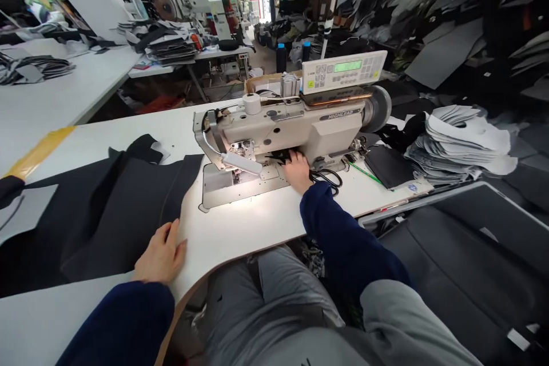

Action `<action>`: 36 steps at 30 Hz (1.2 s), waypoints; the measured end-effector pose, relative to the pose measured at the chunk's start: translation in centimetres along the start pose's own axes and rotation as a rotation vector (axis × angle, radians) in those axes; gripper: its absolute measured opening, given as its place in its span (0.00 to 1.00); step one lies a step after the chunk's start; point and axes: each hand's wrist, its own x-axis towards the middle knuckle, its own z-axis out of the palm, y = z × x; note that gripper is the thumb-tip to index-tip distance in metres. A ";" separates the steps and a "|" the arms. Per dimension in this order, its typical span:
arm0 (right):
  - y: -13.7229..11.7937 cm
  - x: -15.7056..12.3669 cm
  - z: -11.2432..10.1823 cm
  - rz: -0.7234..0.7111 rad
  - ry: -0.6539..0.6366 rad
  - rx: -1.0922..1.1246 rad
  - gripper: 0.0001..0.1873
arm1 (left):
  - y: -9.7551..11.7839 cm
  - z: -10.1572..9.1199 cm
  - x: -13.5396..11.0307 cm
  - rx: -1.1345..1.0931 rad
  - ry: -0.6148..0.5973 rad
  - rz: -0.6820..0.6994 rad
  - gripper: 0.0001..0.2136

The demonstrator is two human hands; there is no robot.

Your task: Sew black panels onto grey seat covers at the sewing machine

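Observation:
My left hand (160,254) lies on the near right edge of a large dark fabric piece (128,200), fingers stretched out on the cloth and thumb apart. My right hand (297,170) reaches under the arm of a sewing machine (291,126), to the right of the needle area. Its fingers bend over a small dark thing (278,156) that is mostly hidden, and I cannot make out its kind. Black looped handles (330,178), like those of scissors, lie just right of my wrist. A lit lamp (242,163) shines on the metal machine bed (223,197).
A control panel (345,71) stands on the machine. To the right are a green pen (364,172), a dark flat piece (388,166) and a stack of light cut pieces (461,143). Dark sheets (472,251) fill the lower right. A person (40,3) is far left.

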 end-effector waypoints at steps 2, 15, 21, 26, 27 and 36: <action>-0.8 0.0 0.0 0.031 0.078 -0.030 0.17 | 0.8 -0.2 0.4 0.006 0.057 0.074 0.24; -4.3 1.1 2.1 -0.383 -0.079 0.081 0.21 | 18.0 0.6 13.2 -0.347 0.170 0.385 0.23; -4.4 0.4 1.1 -0.460 -0.090 0.073 0.20 | 18.4 1.7 14.0 -0.420 0.181 0.421 0.22; -1.8 -3.2 -1.0 -0.184 -0.055 -0.015 0.18 | 20.8 1.9 14.6 -0.425 0.119 0.440 0.22; -1.1 -3.6 -1.4 -0.119 -0.069 -0.053 0.17 | 21.5 1.8 14.8 -0.426 0.102 0.447 0.23; 0.9 -0.8 -3.1 -0.015 -0.202 -0.093 0.13 | 18.2 1.5 10.8 -0.367 0.149 0.468 0.22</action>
